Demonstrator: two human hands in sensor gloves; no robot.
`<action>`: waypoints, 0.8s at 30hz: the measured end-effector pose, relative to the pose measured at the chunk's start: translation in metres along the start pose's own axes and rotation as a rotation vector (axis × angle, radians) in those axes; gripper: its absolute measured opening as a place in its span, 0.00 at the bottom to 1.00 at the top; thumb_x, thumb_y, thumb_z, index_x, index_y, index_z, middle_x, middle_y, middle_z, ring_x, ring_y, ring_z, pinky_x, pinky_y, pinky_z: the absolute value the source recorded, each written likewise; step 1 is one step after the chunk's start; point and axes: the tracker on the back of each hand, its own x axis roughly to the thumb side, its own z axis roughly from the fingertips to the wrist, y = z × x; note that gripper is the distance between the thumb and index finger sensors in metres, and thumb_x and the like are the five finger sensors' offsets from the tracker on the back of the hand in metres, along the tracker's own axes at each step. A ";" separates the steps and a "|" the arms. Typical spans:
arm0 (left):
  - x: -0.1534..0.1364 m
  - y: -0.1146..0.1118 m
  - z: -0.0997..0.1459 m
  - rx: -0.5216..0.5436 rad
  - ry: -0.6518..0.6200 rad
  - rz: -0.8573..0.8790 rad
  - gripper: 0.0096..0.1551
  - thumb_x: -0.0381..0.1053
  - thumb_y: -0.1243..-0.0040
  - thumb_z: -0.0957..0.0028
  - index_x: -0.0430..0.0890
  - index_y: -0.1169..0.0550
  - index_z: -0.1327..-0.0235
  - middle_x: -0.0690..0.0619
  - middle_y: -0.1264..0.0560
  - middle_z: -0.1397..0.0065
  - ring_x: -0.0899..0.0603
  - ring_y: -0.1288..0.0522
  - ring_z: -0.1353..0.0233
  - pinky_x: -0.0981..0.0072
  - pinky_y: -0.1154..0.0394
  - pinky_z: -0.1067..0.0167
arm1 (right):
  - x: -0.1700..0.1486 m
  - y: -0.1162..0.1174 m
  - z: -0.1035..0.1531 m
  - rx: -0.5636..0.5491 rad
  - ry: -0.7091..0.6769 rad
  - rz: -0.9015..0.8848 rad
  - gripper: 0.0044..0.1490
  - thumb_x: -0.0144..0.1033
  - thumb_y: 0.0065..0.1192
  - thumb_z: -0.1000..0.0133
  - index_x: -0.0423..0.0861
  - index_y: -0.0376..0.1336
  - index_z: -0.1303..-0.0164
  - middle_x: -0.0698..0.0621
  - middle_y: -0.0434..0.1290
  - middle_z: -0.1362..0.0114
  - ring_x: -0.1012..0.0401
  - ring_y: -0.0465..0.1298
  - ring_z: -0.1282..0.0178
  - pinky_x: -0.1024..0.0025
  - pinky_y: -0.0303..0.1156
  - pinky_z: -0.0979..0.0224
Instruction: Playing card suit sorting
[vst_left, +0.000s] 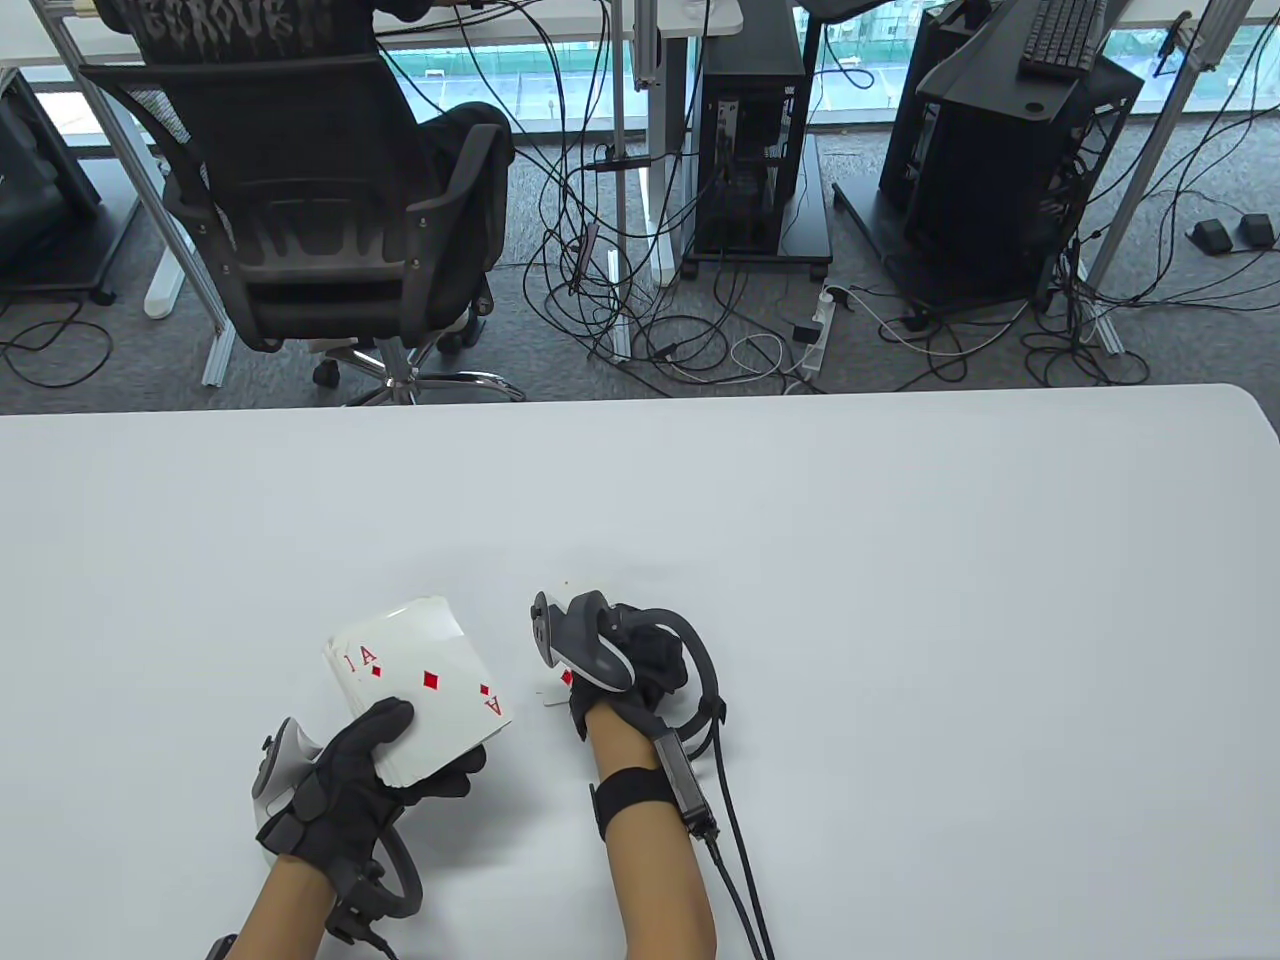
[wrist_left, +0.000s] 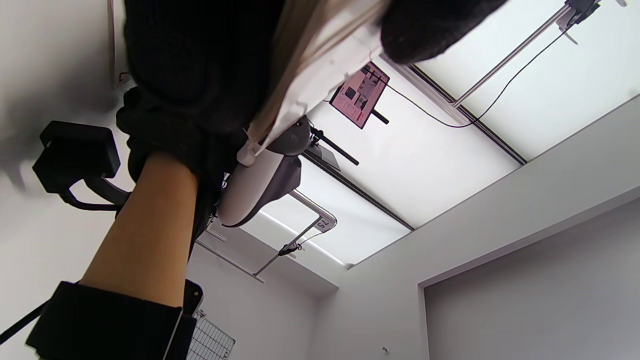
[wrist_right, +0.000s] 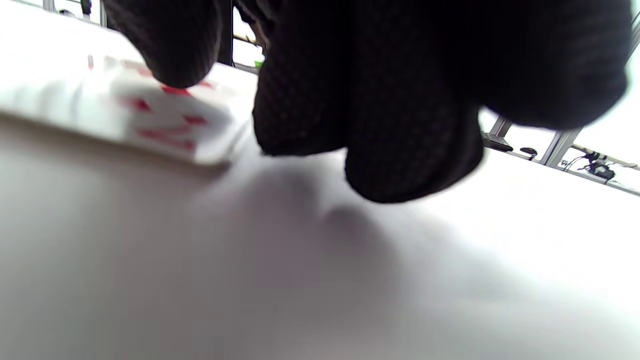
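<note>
My left hand (vst_left: 405, 755) grips a face-up deck of cards (vst_left: 430, 690) just above the white table (vst_left: 900, 600); the ace of diamonds lies on top. In the left wrist view the deck's edge (wrist_left: 320, 65) shows between the black gloved fingers (wrist_left: 200, 75). My right hand (vst_left: 640, 660) sits low on the table to the right of the deck, fingers curled. It holds a single card with red diamonds (vst_left: 562, 682), mostly hidden under the tracker. In the right wrist view that card (wrist_right: 165, 125) hovers slightly off the table with one fingertip (wrist_right: 172, 65) on it.
Beyond the table's far edge are an office chair (vst_left: 330, 220) with a person seated, computer towers (vst_left: 750, 150) and floor cables. My right forearm (wrist_left: 145, 230) and its tracker show in the left wrist view.
</note>
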 end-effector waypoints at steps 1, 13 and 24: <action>0.000 0.000 0.000 0.000 0.000 0.000 0.37 0.62 0.50 0.29 0.44 0.48 0.20 0.37 0.38 0.24 0.36 0.20 0.36 0.54 0.20 0.43 | 0.000 -0.003 0.000 -0.024 -0.009 -0.043 0.37 0.46 0.56 0.40 0.23 0.65 0.45 0.45 0.80 0.64 0.48 0.82 0.69 0.59 0.80 0.67; -0.001 0.001 0.000 0.006 0.008 -0.012 0.37 0.62 0.49 0.29 0.45 0.47 0.20 0.37 0.38 0.24 0.36 0.20 0.36 0.54 0.20 0.43 | -0.007 -0.051 0.048 -0.064 -0.442 -1.154 0.40 0.45 0.50 0.36 0.19 0.64 0.43 0.42 0.80 0.62 0.45 0.81 0.65 0.55 0.79 0.64; -0.001 0.001 0.000 0.009 0.010 -0.002 0.37 0.63 0.49 0.29 0.45 0.47 0.20 0.37 0.37 0.24 0.36 0.20 0.37 0.54 0.20 0.43 | 0.007 -0.053 0.077 -0.084 -0.585 -1.046 0.41 0.46 0.64 0.45 0.24 0.58 0.40 0.50 0.75 0.61 0.53 0.80 0.64 0.63 0.79 0.62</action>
